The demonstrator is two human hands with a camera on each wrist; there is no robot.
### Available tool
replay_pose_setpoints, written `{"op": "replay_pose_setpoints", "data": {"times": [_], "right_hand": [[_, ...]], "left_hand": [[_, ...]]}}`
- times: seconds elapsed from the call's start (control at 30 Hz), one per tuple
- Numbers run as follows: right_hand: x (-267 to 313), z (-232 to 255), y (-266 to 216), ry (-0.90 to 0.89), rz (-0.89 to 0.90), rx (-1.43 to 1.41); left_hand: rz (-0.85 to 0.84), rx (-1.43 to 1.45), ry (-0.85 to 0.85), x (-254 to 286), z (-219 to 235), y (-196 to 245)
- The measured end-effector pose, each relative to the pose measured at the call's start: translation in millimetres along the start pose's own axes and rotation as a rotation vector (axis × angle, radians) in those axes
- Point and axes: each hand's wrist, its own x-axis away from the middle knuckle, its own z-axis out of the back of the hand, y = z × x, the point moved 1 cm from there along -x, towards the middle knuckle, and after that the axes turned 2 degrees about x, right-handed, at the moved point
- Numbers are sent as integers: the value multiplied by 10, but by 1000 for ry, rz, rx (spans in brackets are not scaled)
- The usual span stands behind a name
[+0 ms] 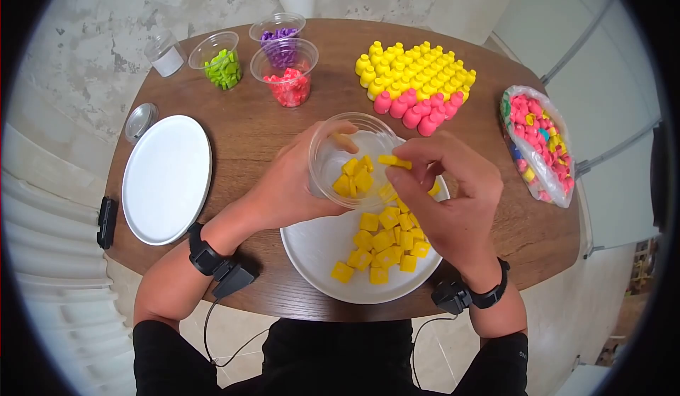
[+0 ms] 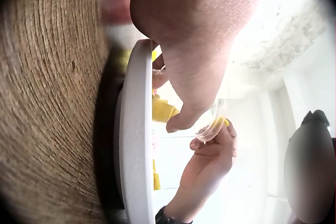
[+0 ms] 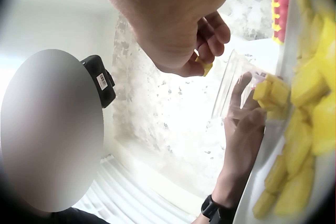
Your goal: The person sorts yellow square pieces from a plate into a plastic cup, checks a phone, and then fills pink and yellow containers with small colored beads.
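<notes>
The left hand (image 1: 287, 183) holds a clear plastic cup (image 1: 326, 156) tilted over a white plate (image 1: 312, 261), its fingers curled round the wall. Several yellow square pieces (image 1: 352, 178) lie inside the cup. At the cup's mouth, the right hand (image 1: 457, 198) pinches one yellow piece (image 1: 394, 161) between thumb and forefinger; the right wrist view shows this piece (image 3: 204, 67) just outside the rim. Many more yellow pieces (image 1: 383, 240) lie heaped on the plate under the hands.
Behind are cups of green (image 1: 223, 70), purple (image 1: 280, 47) and pink pieces (image 1: 289, 88). Yellow bottles (image 1: 418, 66) and pink bottles (image 1: 425, 111) stand at the back right, a bag of mixed parts (image 1: 542, 144) at the right. An oval-looking white plate (image 1: 168, 180) lies at left.
</notes>
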Motion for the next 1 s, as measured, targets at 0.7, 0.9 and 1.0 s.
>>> {"op": "replay_pose_setpoints", "data": {"times": [0.7, 0.9, 1.0], "right_hand": [[35, -39, 14, -110, -71, -37], [45, -52, 25, -101, -83, -47], [46, -53, 23, -85, -89, -60]], "left_hand": [[30, 43, 21, 35, -7, -6], [-9, 0, 11, 30, -6, -28], [31, 39, 18, 31, -2, -5]]}}
